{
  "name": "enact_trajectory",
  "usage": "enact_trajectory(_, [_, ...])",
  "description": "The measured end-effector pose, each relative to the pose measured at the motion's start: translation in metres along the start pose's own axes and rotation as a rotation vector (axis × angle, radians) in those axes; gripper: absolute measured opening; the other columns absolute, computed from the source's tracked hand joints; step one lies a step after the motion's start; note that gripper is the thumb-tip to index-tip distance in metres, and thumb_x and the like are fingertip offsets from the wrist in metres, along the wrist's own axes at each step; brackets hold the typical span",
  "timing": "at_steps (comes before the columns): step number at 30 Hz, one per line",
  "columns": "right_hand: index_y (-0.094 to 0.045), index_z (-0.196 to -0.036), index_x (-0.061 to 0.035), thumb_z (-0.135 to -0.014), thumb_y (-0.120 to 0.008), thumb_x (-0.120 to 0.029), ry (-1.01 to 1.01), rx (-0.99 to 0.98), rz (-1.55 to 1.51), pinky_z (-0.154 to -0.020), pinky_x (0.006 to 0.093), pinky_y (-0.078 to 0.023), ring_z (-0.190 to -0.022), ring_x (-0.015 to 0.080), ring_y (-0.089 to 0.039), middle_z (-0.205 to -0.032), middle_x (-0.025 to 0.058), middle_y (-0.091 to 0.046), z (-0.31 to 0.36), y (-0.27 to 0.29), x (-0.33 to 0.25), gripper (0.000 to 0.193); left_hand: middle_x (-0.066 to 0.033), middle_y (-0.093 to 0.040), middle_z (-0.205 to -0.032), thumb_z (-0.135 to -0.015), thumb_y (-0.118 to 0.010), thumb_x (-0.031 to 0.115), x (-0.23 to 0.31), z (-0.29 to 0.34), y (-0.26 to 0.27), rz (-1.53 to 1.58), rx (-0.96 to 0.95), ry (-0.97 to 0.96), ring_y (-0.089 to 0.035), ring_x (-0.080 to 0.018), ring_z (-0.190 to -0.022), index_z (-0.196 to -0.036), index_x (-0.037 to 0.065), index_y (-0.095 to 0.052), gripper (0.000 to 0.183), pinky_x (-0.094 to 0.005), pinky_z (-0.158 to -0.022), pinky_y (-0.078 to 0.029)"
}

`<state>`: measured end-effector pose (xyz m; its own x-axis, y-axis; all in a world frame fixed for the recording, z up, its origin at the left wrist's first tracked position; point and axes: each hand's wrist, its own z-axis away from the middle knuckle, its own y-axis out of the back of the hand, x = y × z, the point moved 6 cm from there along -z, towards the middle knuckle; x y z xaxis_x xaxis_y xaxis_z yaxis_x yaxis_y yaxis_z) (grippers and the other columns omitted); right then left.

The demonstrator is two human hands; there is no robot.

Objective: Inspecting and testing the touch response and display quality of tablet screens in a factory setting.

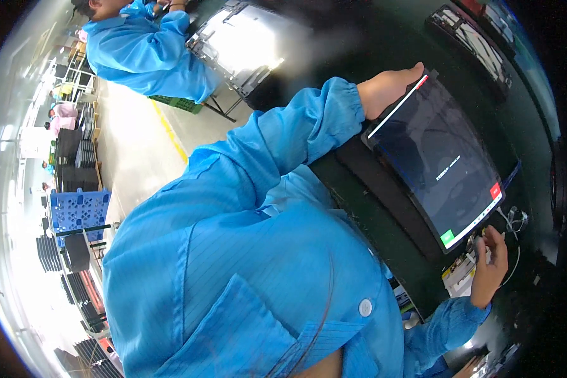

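Note:
A dark flat display panel (444, 164) lies tilted across the dark bench, lit with a white strip along two edges, a red block and a green block. My left hand (390, 91) is closed at the panel's upper left edge, its fingers partly hidden by the panel. By the lower right edge is my right hand (490, 264), fingers bent toward the thumb in a pinch; what sits between the tips is too small to name. Thin white cables (516, 219) run just beside that hand. Under the panel lies a black pad (384, 189).
A framed part (475, 47) rests at the far upper right. At the upper left, another person in a blue sleeve (132, 50) works beside a brightly lit panel (239, 44). A blue crate (79, 211) and racks of dark panels stand along the left.

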<state>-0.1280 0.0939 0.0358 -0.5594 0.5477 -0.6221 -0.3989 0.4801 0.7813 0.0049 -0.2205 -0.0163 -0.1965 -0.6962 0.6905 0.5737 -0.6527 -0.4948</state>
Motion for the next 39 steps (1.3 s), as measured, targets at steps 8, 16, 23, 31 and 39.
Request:
enact_trajectory(8, [-0.053, -0.085, 0.0016, -0.073, -0.061, 0.001, -0.026, -0.007, -0.126, -0.060, 0.0211, -0.040, -0.069, 0.0091, -0.048, -0.079, 0.0024, -0.050, -0.010, -0.029, 0.025, 0.015, -0.0103, -0.064, -0.082, -0.084, -0.047, 0.048, 0.005, 0.005, 0.008, -0.174, 0.181, -0.093, -0.060, -0.0168, -0.063, -0.092, 0.005, -0.060, 0.045, -0.0304, -0.063, -0.049])
enact_trajectory(16, [-0.046, -0.122, -0.0046, -0.082, -0.055, -0.018, 0.145, 0.217, 0.355, -0.092, 0.0349, -0.034, -0.111, 0.0286, -0.042, -0.122, 0.0163, -0.045, -0.008, -0.002, -0.004, 0.043, -0.0095, -0.064, -0.082, -0.086, -0.046, 0.047, 0.004, 0.000, 0.014, -0.171, 0.178, -0.136, -0.060, -0.0161, -0.063, -0.093, 0.005, -0.060, 0.045, -0.0300, -0.064, -0.050])
enact_trajectory(23, [-0.050, -0.070, -0.0011, -0.090, -0.039, -0.025, 0.697, -0.096, 0.453, -0.099, 0.0528, -0.021, -0.119, 0.0337, -0.037, -0.113, 0.0113, -0.055, 0.023, -0.049, -0.105, 0.034, -0.0101, -0.057, -0.110, -0.088, -0.036, 0.050, 0.006, 0.008, 0.007, -0.268, 0.121, -0.097, -0.056, -0.0233, -0.095, -0.112, 0.008, -0.054, 0.051, -0.0318, -0.086, -0.040])
enact_trajectory(31, [-0.060, -0.087, -0.0005, -0.092, -0.035, -0.021, 0.642, 0.015, 0.280, -0.098, 0.0500, -0.025, -0.112, 0.0342, -0.044, -0.109, 0.0138, -0.057, 0.020, -0.037, -0.106, 0.033, -0.0108, -0.056, -0.111, -0.088, -0.037, 0.050, 0.004, 0.001, 0.002, -0.270, 0.097, -0.096, -0.056, -0.0233, -0.096, -0.114, 0.008, -0.052, 0.052, -0.0317, -0.086, -0.041])
enact_trajectory(39, [-0.052, -0.106, -0.0007, -0.084, -0.050, -0.009, 0.355, 0.114, 0.611, -0.090, 0.0355, -0.037, -0.104, 0.0294, -0.049, -0.109, 0.0149, -0.054, -0.058, -0.020, 0.031, 0.023, -0.0129, -0.064, -0.084, -0.087, -0.040, 0.048, 0.000, -0.005, 0.006, -0.037, -0.030, -0.061, -0.062, -0.0200, -0.067, -0.089, 0.003, -0.059, 0.049, -0.0320, -0.069, -0.051])
